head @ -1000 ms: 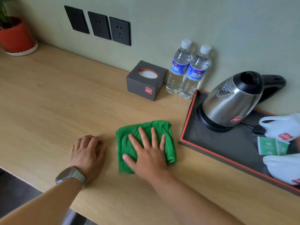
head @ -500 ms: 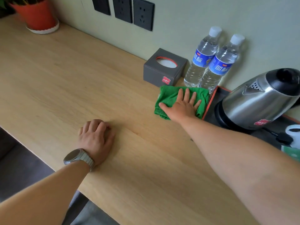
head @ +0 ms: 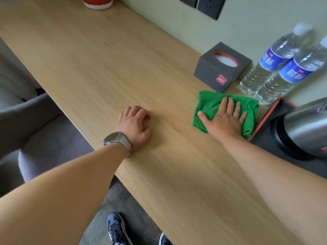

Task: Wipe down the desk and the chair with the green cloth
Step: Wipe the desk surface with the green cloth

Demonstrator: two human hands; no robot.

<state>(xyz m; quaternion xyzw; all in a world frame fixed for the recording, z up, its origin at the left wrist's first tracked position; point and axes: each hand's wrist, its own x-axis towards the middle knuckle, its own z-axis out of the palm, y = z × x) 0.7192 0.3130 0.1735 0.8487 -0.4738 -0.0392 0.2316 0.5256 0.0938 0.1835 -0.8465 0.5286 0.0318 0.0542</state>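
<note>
The green cloth (head: pixel 210 105) lies bunched on the light wooden desk (head: pixel 109 64), just in front of the grey tissue box and against the tray's left edge. My right hand (head: pixel 223 120) presses flat on the cloth with fingers spread. My left hand (head: pixel 136 125), with a metal watch on its wrist, rests on the desk to the left of the cloth, its fingers curled under and nothing in it. The grey chair (head: pixel 39 138) stands at the lower left, partly under the desk's front edge.
A grey tissue box (head: pixel 221 68) and two water bottles (head: pixel 276 66) stand by the wall. A black tray with a red rim (head: pixel 261 119) holds a steel kettle (head: pixel 307 128) at the right. A red plant pot (head: pixel 97 1) sits far back. Wall sockets (head: pixel 210 6) above.
My right hand pushed the cloth from the desk's middle back toward the tissue box and bottles, then drew it slightly nearer along the tray. The left hand stayed put; the view shifted left and down.
</note>
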